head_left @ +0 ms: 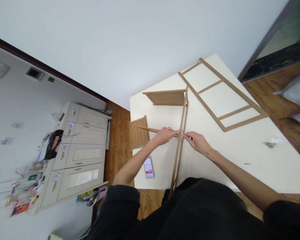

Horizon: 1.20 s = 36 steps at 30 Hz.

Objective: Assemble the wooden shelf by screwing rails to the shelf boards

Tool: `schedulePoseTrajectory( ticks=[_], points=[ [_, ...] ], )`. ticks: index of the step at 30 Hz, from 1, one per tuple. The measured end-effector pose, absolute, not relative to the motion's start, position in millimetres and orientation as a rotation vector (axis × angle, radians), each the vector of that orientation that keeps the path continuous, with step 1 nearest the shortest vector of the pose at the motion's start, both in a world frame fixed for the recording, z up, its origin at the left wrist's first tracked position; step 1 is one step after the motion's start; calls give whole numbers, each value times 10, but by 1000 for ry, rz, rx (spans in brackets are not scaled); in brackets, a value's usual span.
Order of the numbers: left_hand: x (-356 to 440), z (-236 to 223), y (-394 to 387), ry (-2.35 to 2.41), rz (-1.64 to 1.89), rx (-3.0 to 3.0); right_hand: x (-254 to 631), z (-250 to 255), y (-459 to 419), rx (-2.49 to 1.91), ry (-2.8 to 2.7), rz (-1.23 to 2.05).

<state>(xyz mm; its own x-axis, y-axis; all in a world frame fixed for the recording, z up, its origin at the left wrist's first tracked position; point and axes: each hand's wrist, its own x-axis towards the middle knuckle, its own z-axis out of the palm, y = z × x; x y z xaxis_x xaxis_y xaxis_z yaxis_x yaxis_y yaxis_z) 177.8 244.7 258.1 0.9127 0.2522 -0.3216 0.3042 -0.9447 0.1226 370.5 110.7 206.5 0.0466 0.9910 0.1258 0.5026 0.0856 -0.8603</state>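
Note:
Both hands meet at an upright wooden frame point(180, 140) that stands on a white table point(240, 156). My left hand point(165, 134) has its fingers closed around the frame's long rail where a thin cross slat point(146, 128) joins it. My right hand point(196, 140) pinches at the same joint from the other side; what it holds is too small to make out. A wooden shelf panel point(166, 97) is fixed to the frame near its far end. A second panel point(139, 134) hangs at the table's left edge.
A ladder-like wooden frame point(223, 95) lies flat on the far side of the table. A small clear bag of hardware point(271, 143) and a loose screw point(247, 163) lie at right. A small box point(148, 167) sits by my left forearm. A white louvred cabinet point(80, 153) stands at left.

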Motion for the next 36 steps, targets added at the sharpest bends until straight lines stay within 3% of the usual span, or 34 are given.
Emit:
schedulePoseTrajectory(
  ticks=[9, 17, 21, 36],
  points=[
    [1777, 2544, 2447, 415, -469, 2932, 3817, 2075, 1261, -1391, -1294, 1295],
    [1780, 2555, 2444, 419, -451, 2930, 3774, 2070, 1365, -1171, -535, 1900],
    [1782, 2569, 2432, 439, -453, 2931, 3690, 2093, 1297, -1172, -383, 1811],
    [1817, 2676, 2363, 458, -432, 2911, 3627, 2021, 967, -1350, -721, 1351]
  ],
)
